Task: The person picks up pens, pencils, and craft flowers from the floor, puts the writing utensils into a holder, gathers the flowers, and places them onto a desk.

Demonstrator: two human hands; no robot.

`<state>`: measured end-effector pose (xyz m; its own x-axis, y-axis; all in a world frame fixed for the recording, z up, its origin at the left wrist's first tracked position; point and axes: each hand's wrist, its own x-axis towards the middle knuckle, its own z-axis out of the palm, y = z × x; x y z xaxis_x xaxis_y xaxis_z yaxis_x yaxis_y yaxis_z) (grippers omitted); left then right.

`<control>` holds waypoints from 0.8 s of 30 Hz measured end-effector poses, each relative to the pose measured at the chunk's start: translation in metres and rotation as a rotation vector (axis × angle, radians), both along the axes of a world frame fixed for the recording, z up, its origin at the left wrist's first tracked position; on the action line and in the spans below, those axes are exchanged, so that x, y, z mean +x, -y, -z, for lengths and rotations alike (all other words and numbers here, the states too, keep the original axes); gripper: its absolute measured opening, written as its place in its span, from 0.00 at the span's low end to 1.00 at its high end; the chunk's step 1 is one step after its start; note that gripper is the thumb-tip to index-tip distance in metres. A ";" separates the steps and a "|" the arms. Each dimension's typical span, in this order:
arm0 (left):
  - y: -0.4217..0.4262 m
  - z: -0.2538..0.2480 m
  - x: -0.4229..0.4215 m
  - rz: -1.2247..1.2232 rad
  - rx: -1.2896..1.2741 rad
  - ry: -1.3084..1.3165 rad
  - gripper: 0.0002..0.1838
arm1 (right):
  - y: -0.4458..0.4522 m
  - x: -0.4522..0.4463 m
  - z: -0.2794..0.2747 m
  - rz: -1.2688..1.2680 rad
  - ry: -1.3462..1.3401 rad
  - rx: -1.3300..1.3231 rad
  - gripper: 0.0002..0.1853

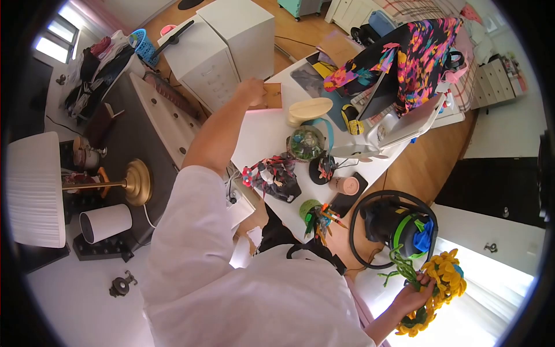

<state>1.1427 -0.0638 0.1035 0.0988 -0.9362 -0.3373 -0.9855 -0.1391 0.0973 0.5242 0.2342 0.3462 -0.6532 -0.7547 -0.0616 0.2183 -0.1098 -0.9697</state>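
My left hand point(250, 92) reaches to the far side of the white desk point(250, 134), its fingers closed on the near edge of a flat brown piece with a pink rim point(273, 97); whether this is a frame or a shallow box, I cannot tell. Far to the lower right, my right hand point(414, 296) grips a bunch of yellow fabric-like flowers point(445, 277) with green stems point(401, 268) pointing back toward the desk. Part of the bunch hangs below the hand. The fingertips are partly hidden among the petals.
On the desk stand a glass jar with greenery point(306, 143), a dark-dressed figurine point(274, 176), a green pencil cup point(312, 213) and a pink cup point(347, 185). Floral cloth point(425, 63) drapes over the far end. A vacuum cleaner point(399, 228) and white cabinets point(240, 37) flank it.
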 end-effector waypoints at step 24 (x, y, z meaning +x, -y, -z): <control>-0.138 -0.027 -0.025 -0.827 -0.665 -1.275 0.39 | 0.022 0.033 0.009 -0.149 0.100 -0.025 0.07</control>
